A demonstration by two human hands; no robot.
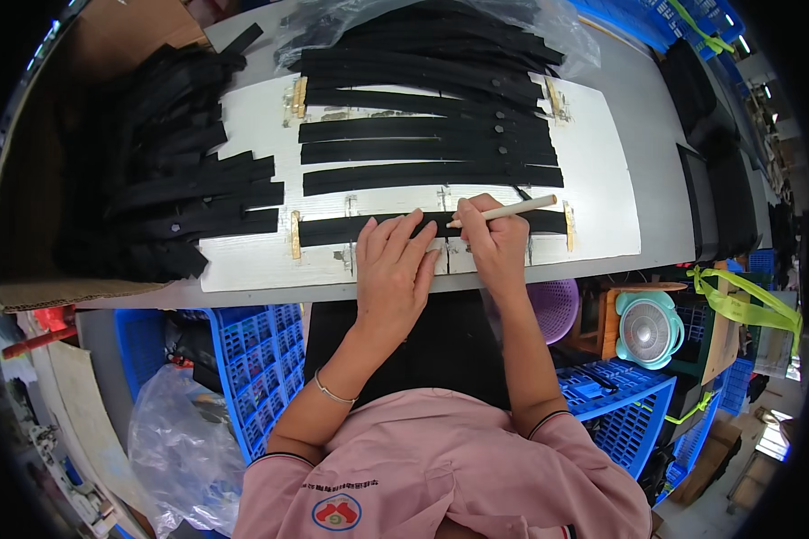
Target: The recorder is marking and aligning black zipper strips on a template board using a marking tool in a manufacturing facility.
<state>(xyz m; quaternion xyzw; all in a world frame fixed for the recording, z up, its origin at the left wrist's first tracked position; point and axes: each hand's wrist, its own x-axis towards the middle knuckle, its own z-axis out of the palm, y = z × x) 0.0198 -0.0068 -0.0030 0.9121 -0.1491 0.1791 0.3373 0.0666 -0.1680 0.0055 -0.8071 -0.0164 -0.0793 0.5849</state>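
A black fabric strip lies crosswise on the white board, between yellowish tape marks near its two ends. My left hand rests on it, fingers stretched out and pressing it down. In my right hand is a white pencil, pinched between thumb and fingers. Its tip meets the strip near the middle, just right of my left fingertips. Farther up the board, several more black strips lie side by side. Dark lines are drawn on the board under and around the near strip.
A heap of black strips spills from a cardboard box at the left. Clear plastic lies behind the far strips. Below the grey table are blue crates, a purple basket and a turquoise fan.
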